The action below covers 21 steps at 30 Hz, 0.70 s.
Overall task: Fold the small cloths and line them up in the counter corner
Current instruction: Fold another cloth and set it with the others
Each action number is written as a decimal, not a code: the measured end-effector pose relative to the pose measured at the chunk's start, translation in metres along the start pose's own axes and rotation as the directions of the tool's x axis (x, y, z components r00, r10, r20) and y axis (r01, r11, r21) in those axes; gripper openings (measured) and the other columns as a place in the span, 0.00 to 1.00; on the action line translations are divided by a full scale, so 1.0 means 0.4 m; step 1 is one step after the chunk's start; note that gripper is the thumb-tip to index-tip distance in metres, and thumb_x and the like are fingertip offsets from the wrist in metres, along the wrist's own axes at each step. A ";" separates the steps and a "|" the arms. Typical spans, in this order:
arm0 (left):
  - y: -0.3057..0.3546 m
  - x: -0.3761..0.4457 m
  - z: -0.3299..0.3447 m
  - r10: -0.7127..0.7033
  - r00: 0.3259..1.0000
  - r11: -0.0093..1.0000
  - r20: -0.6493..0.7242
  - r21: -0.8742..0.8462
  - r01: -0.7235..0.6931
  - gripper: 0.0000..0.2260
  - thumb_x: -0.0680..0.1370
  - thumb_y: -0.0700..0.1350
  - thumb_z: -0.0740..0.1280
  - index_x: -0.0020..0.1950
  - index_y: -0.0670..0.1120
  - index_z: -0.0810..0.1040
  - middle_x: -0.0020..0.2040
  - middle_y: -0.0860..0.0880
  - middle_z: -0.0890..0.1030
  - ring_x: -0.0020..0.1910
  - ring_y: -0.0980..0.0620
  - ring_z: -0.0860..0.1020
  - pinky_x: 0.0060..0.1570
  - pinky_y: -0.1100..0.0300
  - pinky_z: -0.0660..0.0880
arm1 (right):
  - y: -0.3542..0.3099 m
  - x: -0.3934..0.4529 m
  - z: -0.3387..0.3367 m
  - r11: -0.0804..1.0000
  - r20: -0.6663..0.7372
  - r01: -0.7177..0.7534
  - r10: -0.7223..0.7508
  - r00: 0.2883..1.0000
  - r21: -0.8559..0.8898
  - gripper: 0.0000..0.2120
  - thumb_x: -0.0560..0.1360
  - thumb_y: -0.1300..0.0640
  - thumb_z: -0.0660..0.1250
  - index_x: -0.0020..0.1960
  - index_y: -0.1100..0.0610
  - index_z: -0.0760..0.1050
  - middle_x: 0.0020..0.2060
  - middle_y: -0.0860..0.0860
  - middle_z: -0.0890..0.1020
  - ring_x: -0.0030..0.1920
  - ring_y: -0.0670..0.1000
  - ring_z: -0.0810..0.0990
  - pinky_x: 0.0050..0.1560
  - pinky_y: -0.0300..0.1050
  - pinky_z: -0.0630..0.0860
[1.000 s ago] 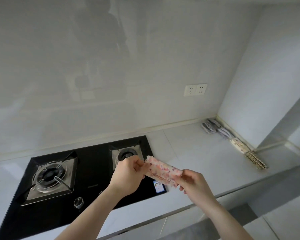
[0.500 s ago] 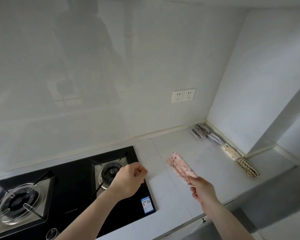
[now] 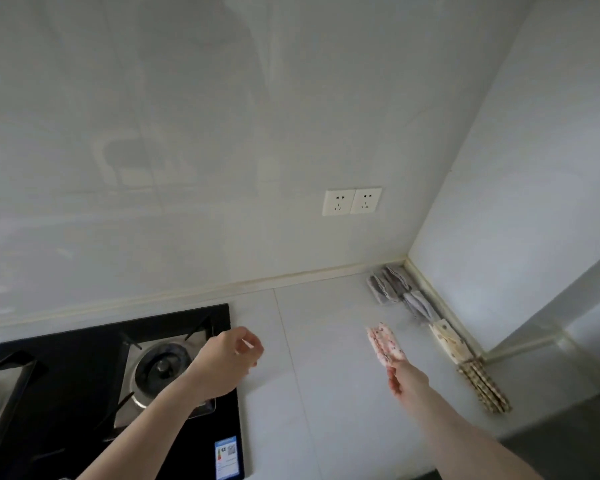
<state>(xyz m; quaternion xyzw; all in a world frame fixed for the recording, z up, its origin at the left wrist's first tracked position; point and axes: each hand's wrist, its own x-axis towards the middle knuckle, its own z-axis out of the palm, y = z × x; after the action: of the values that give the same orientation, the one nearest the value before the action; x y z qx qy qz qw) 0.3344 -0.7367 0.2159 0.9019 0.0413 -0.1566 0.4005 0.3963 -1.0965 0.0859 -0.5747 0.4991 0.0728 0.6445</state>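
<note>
My right hand [image 3: 405,377] grips one end of a folded pink patterned cloth [image 3: 384,345] and holds it out over the counter, pointing toward the corner. A row of folded cloths lies along the right wall: grey ones [image 3: 388,285] in the corner, another grey one [image 3: 420,306], a cream one [image 3: 449,341] and a tan checked one [image 3: 484,386]. My left hand [image 3: 231,355] hovers over the right edge of the stove, fingers loosely curled, holding nothing.
A black gas stove [image 3: 84,393] with a right burner [image 3: 161,367] fills the left of the pale counter [image 3: 319,393]. A double wall socket [image 3: 352,201] sits on the back wall. The side wall [image 3: 516,202] bounds the corner on the right.
My left hand let go of the pink cloth and stayed near the stove. My right hand carried the cloth rightward toward the row by the wall; my view swung right.
</note>
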 end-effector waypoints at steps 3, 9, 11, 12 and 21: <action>0.029 0.046 0.033 -0.029 1.000 0.999 0.005 0.013 0.029 0.02 0.81 0.50 0.67 0.52 0.55 0.79 0.43 0.54 0.85 0.41 0.57 0.84 0.51 0.55 0.82 | -0.037 0.100 -0.001 0.999 -0.032 -0.014 0.015 0.999 0.029 0.06 0.80 0.61 0.69 0.51 0.64 0.75 0.29 0.56 0.76 0.12 0.45 0.69 0.15 0.32 0.65; 0.056 0.108 0.060 -0.098 0.995 0.994 0.018 0.046 0.097 0.04 0.82 0.47 0.65 0.53 0.54 0.79 0.45 0.55 0.85 0.42 0.57 0.84 0.47 0.58 0.81 | -0.101 0.212 0.016 0.999 0.032 0.030 -0.030 0.999 0.021 0.14 0.81 0.62 0.65 0.66 0.63 0.76 0.31 0.54 0.75 0.16 0.43 0.70 0.17 0.31 0.66; 0.058 0.121 0.060 -0.115 0.993 0.992 0.016 0.053 0.114 0.04 0.82 0.47 0.65 0.53 0.54 0.79 0.45 0.55 0.85 0.43 0.57 0.84 0.49 0.58 0.81 | -0.118 0.242 0.017 1.000 0.037 0.021 -0.022 0.999 0.015 0.14 0.81 0.63 0.65 0.66 0.63 0.76 0.31 0.53 0.75 0.19 0.45 0.71 0.17 0.31 0.66; 0.055 0.127 0.058 -0.121 0.993 0.991 0.007 0.051 0.120 0.04 0.82 0.48 0.65 0.53 0.54 0.79 0.44 0.55 0.85 0.42 0.57 0.84 0.50 0.56 0.81 | -0.126 0.264 0.016 1.000 0.044 0.006 -0.007 0.999 0.026 0.15 0.81 0.63 0.65 0.66 0.63 0.76 0.32 0.54 0.75 0.23 0.47 0.72 0.18 0.32 0.68; 0.036 0.154 0.053 -0.158 0.987 0.987 -0.037 0.036 0.159 0.02 0.81 0.50 0.68 0.51 0.57 0.80 0.42 0.57 0.86 0.39 0.59 0.84 0.51 0.52 0.82 | -0.189 0.398 0.031 0.997 0.078 -0.078 0.077 0.994 0.010 0.17 0.84 0.64 0.60 0.71 0.57 0.71 0.38 0.54 0.77 0.34 0.52 0.76 0.15 0.38 0.72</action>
<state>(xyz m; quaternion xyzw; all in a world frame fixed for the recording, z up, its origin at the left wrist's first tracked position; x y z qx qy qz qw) 0.3903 -0.7654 0.1933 0.9059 0.1167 -0.1735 0.3684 0.5321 -1.1875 0.0186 -0.5476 0.4961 0.1168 0.6636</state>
